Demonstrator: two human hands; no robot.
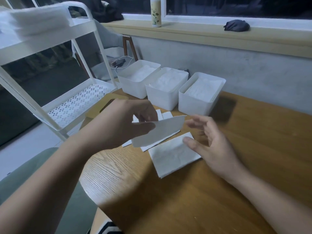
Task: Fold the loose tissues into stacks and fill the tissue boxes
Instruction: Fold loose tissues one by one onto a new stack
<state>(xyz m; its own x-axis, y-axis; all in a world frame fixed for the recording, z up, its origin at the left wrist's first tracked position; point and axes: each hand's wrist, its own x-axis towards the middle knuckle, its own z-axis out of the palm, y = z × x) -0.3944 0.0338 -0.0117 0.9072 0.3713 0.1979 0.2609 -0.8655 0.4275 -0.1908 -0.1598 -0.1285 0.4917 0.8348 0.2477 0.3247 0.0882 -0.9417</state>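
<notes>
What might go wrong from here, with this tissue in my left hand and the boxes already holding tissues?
The left hand pinches the tissue by one end only, so its free end droops and it may unfold. The right hand is open close over the stack on the table; a brush might skew it. The boxes look nearly full, so more tissues may crumple or stick out.

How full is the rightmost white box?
Nearly full: tissues sit just below the rim of the open-topped rightmost box.

Place: it looked like a room in a home.
Signs: wooden table [219, 191], white utility cart [81, 102], windowsill [202, 33] holding a bottle [155, 12].
</notes>
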